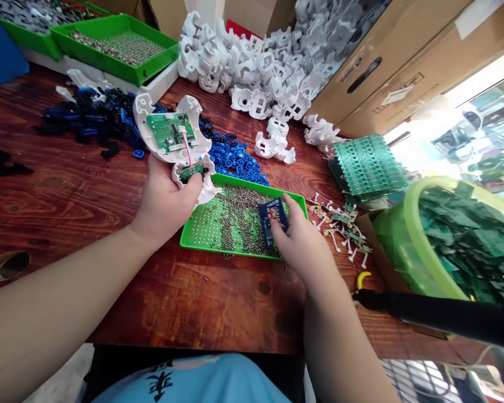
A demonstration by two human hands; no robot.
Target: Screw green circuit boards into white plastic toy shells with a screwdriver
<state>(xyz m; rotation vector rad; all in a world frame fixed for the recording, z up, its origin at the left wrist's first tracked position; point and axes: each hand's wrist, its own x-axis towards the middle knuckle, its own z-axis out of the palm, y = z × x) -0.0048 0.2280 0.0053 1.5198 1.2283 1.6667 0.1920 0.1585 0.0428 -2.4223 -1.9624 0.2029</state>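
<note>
My left hand (168, 193) grips a white plastic housing (147, 131) in two joined parts, its thumb pressing on the lower one. A green circuit board (166, 134) sits in the upper part, and a red and white wire runs down to a smaller board (192, 169) in the lower part. My right hand (300, 238) pinches a dark blue card (273, 215) between thumb and fingers, over the right side of a green tray (185, 240). Small metal screws (252, 221) lie in that tray, some standing in rows of holes at its left.
Blue rings (235, 159) and black parts (88, 115) lie behind the tray. White housings (252, 61) are heaped at the back beside a cardboard box (361, 61). Stacked green boards (365, 165), loose wired pieces (344, 224), a yellow-green tub (411, 224) and a black bar (437, 313) stand right.
</note>
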